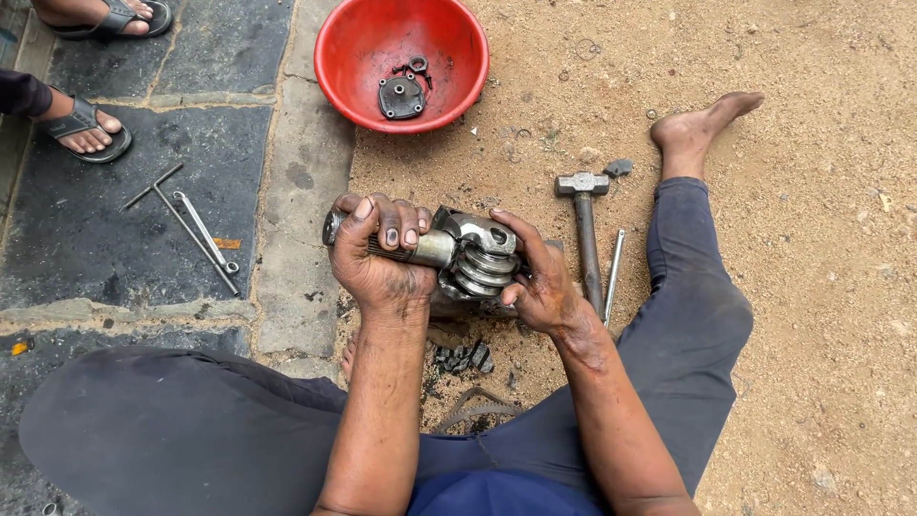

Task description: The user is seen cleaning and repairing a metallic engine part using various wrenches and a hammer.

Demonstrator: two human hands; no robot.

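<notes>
We grip a grey finned metal engine part (473,258), left hand (382,253) clenching its shaft, right hand (535,277) cupping it; loose pieces already lie in the red plastic bowl (449,96).

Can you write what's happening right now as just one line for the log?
left hand: grips shaft of metal part | right hand: steadies its finned end | nearby: hammer, red bowl

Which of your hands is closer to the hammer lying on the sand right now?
Right. The right hand grips the finned metal part just beside the hammer, with its handle close to the knuckles. The left hand holds the part's shaft, on the far side from the hammer.
</notes>
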